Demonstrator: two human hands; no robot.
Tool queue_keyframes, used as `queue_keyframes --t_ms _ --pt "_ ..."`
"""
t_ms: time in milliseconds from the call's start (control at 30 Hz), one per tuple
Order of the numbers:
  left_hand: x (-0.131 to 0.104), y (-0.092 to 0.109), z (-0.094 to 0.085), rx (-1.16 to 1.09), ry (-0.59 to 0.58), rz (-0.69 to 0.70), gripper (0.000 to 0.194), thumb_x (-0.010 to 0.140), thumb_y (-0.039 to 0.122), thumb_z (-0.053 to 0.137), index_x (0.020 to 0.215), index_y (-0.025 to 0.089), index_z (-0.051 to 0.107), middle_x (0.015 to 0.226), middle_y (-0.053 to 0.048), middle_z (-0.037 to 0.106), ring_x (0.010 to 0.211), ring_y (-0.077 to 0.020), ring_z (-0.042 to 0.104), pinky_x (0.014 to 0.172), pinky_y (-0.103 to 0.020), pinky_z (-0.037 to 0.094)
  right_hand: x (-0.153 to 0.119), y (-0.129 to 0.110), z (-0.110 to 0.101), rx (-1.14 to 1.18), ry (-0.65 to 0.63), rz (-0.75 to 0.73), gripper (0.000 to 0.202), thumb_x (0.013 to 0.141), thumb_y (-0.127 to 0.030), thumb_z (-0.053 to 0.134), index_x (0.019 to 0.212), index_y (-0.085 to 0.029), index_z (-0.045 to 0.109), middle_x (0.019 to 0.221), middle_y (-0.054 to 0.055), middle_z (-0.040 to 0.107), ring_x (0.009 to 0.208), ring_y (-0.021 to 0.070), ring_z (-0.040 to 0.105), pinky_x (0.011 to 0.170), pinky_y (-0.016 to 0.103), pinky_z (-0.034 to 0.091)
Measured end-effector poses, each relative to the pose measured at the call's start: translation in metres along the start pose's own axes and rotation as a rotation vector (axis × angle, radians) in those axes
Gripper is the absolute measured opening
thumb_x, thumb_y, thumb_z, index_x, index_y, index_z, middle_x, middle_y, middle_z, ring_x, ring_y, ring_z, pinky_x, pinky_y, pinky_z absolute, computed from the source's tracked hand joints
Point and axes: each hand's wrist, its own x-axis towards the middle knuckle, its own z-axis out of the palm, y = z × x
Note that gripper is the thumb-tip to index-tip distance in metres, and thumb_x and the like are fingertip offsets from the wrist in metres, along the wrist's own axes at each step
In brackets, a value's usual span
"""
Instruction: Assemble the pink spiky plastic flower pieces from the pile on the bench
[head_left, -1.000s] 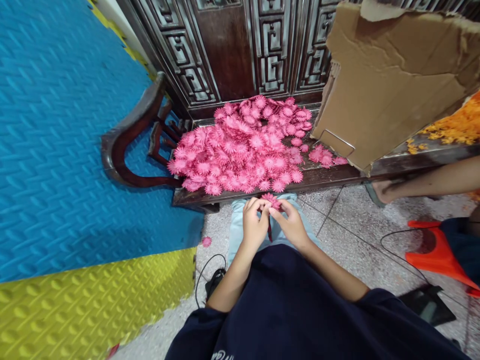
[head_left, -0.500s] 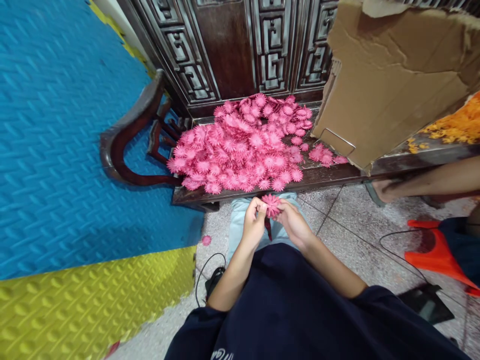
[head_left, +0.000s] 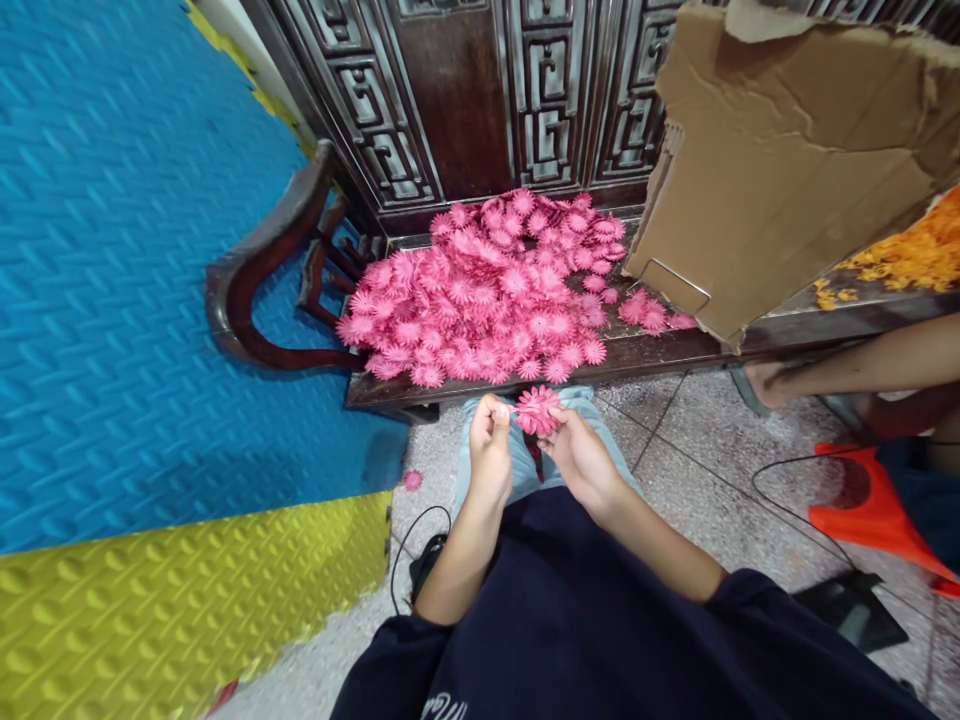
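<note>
A pink flower piece [head_left: 537, 410] is held above my lap, between my two hands. My right hand [head_left: 576, 440] pinches its right edge with thumb and fingers. At its left edge is my left hand [head_left: 491, 432], its thumb and fingertips pressed together on a small pink bit that appears to be part of the flower. Just beyond my hands, a large heap of pink flowers [head_left: 472, 300] lies on the dark wooden bench [head_left: 637, 352].
A big cardboard sheet [head_left: 780, 160] leans on the bench, with orange flowers [head_left: 915, 255] to its right. Another person's leg [head_left: 870, 365] is at the right, near an orange stool [head_left: 862, 510]. A curved wooden armrest [head_left: 232, 310] stands left; one pink flower [head_left: 412, 480] lies on the floor.
My left hand has moved slightly left, away from the flower's middle. The flower has shifted a little left and is turned differently, with its petals looking fuller.
</note>
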Motion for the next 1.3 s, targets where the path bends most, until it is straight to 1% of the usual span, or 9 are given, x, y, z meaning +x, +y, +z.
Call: queue_keyframes --t_ms 233,367,600,733,833,967,1133,1233,1300 --pt "0.0 -0.002 0.0 0.051 0.051 -0.007 0.033 0.077 0.045 0.055 0.064 0.02 0.037 0.062 0.003 0.033 0.058 -0.0098 0.033 0.057 -0.023 0.032 -0.008 0.008 0.001 -0.069 0.077 -0.154 0.009 0.064 -0.028 0.059 0.066 -0.022 0.053 0.069 -0.002 0.06 0.064 0.0129 0.052 0.062 0.026 0.041" --pt "0.004 0.001 -0.001 0.097 0.078 0.028 0.03 0.079 0.042 0.054 0.066 0.02 0.04 0.063 0.003 0.037 0.059 -0.0099 0.035 0.058 -0.022 0.033 -0.004 0.011 -0.001 -0.172 0.043 -0.258 0.012 0.067 -0.033 0.058 0.065 -0.021 0.056 0.067 -0.001 0.059 0.064 0.0137 0.05 0.063 0.026 0.04" --pt "0.003 0.005 -0.004 0.411 -0.019 0.166 0.014 0.085 0.033 0.05 0.083 0.02 0.053 0.08 -0.001 0.052 0.077 -0.0124 0.049 0.076 -0.025 0.038 0.005 0.003 -0.004 -0.373 -0.032 -0.368 0.012 0.065 -0.031 0.061 0.059 -0.02 0.058 0.06 -0.002 0.056 0.066 0.0135 0.048 0.067 0.026 0.039" --pt "-0.006 0.004 0.0 0.463 0.064 0.276 0.022 0.083 0.037 0.054 0.096 0.02 0.053 0.091 -0.003 0.054 0.085 -0.0144 0.051 0.081 -0.028 0.04 0.005 0.003 -0.003 -0.394 -0.023 -0.385 0.013 0.065 -0.031 0.061 0.06 -0.02 0.058 0.061 -0.003 0.056 0.066 0.0132 0.048 0.067 0.025 0.038" --pt "-0.008 0.006 0.001 0.587 0.013 0.336 0.033 0.069 0.037 0.069 0.093 0.02 0.056 0.091 -0.004 0.054 0.084 -0.0159 0.051 0.079 -0.029 0.041 0.004 0.003 -0.003 -0.395 -0.017 -0.401 0.011 0.064 -0.03 0.06 0.06 -0.02 0.057 0.062 -0.003 0.056 0.065 0.0134 0.048 0.066 0.025 0.039" --pt "-0.005 0.013 0.001 0.628 -0.082 0.268 0.014 0.074 0.033 0.065 0.076 0.019 0.063 0.079 -0.002 0.058 0.079 -0.015 0.054 0.078 -0.029 0.042 0.003 -0.001 -0.003 -0.424 -0.035 -0.418 0.011 0.067 -0.03 0.058 0.061 -0.021 0.058 0.06 -0.002 0.056 0.067 0.0139 0.05 0.068 0.026 0.04" --pt "0.001 0.013 -0.004 0.387 -0.209 0.06 0.017 0.077 0.033 0.061 0.07 0.018 0.064 0.072 -0.001 0.059 0.073 -0.0139 0.055 0.071 -0.026 0.043 0.005 -0.004 -0.006 -0.423 -0.019 -0.449 0.012 0.068 -0.031 0.058 0.061 -0.021 0.058 0.063 -0.002 0.057 0.068 0.0143 0.049 0.069 0.026 0.04" --pt "0.003 0.01 -0.007 0.275 -0.186 -0.036 0.02 0.077 0.036 0.06 0.07 0.017 0.06 0.07 0.0 0.058 0.069 -0.0127 0.053 0.068 -0.025 0.042 0.008 -0.003 -0.01 -0.401 -0.017 -0.431 0.012 0.069 -0.031 0.056 0.063 -0.021 0.059 0.065 -0.001 0.059 0.071 0.0153 0.05 0.071 0.027 0.04" --pt "0.003 0.009 -0.008 0.272 -0.129 -0.02 0.02 0.079 0.036 0.057 0.072 0.018 0.057 0.07 0.0 0.056 0.069 -0.0118 0.052 0.068 -0.023 0.042 0.009 -0.002 -0.011 -0.387 -0.02 -0.403 0.012 0.07 -0.03 0.054 0.063 -0.021 0.059 0.065 -0.001 0.059 0.07 0.0154 0.05 0.07 0.027 0.039"
